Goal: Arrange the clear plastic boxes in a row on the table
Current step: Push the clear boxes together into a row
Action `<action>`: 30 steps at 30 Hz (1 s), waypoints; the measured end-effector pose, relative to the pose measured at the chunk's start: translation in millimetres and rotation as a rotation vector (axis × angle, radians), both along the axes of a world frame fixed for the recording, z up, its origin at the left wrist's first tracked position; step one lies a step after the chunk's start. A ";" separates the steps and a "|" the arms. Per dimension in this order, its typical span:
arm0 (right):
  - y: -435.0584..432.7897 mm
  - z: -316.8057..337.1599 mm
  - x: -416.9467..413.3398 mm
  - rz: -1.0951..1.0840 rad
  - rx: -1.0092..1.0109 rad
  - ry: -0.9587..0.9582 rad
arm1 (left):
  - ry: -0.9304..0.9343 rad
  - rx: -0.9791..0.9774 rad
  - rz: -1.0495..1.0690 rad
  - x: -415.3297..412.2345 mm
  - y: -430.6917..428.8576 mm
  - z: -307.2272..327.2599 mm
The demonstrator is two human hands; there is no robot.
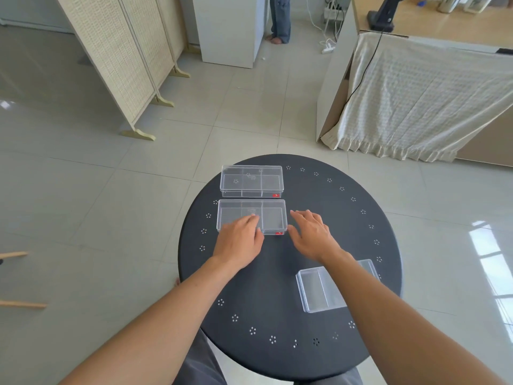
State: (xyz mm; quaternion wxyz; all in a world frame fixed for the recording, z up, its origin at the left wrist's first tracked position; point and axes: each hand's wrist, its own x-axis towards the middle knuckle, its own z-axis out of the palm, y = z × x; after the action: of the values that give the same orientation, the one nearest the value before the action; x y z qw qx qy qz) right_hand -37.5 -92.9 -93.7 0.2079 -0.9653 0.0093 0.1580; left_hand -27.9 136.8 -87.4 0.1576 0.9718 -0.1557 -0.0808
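Clear plastic boxes sit on your round black tabletop (319,218): the far box (252,181) and the middle box (251,216) lie one behind the other, just apart. Your left hand (240,240) rests flat on the middle box, fingers together. Your right hand (312,234) hovers at its right end, fingers spread. A third box (319,290) lies near right, partly under your forearm.

No readable text is showing anywhere. The far box (252,181) is carrying a small red sticker (276,195) at its near right corner, and the middle box (251,216) is wearing another red sticker (279,233) in the same spot, but the white marks on both are coming through too small and blurred to read.
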 end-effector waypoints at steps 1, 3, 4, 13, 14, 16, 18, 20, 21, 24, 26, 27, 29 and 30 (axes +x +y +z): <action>-6.1 1.7 -8.0 -0.015 -0.009 -0.002 | -0.032 -0.022 -0.024 -9.9 -7.2 -0.4; -18.0 4.3 -25.6 -0.049 -0.026 -0.008 | -0.062 -0.067 -0.078 -31.9 -20.6 -3.7; -24.4 5.7 -34.6 -0.072 -0.031 -0.005 | -0.064 -0.081 -0.113 -43.0 -27.4 -5.6; -77.6 9.5 -118.7 -0.231 -0.071 0.066 | 0.120 -0.095 -0.469 -117.0 -82.7 -17.7; -80.1 10.1 -124.5 -0.243 -0.070 0.071 | 0.135 -0.073 -0.490 -119.2 -86.4 -18.9; -89.3 12.8 -139.9 -0.282 -0.069 0.097 | 0.163 -0.007 -0.521 -126.4 -96.3 -19.4; -97.4 12.1 -152.5 -0.282 -0.068 0.177 | 0.201 0.051 -0.522 -131.7 -101.1 -21.0; -101.4 8.2 -163.4 -0.237 -0.057 0.266 | 0.219 0.080 -0.506 -135.6 -100.5 -22.4; -101.3 5.7 -166.9 -0.223 -0.060 0.288 | 0.215 0.087 -0.496 -136.5 -98.8 -24.3; -90.5 8.2 -170.0 -0.212 -0.092 0.282 | 0.207 0.101 -0.447 -134.4 -88.9 -27.9; -79.3 12.3 -168.0 -0.176 -0.117 0.258 | 0.206 0.110 -0.406 -130.9 -79.6 -29.2; -74.3 13.2 -166.4 -0.158 -0.120 0.252 | 0.205 0.114 -0.386 -128.9 -74.6 -29.7; -62.7 14.2 -161.7 -0.116 -0.123 0.243 | 0.201 0.120 -0.340 -124.2 -62.9 -29.8; -56.6 14.1 -158.9 -0.098 -0.125 0.240 | 0.199 0.122 -0.318 -121.9 -56.9 -29.6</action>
State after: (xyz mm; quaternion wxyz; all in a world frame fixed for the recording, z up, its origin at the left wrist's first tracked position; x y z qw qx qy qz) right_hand -196.4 -149.5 -79.6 0.1523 -0.9489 0.0909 0.2608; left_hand -149.8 79.8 -117.0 0.0980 0.9300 -0.2856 -0.2095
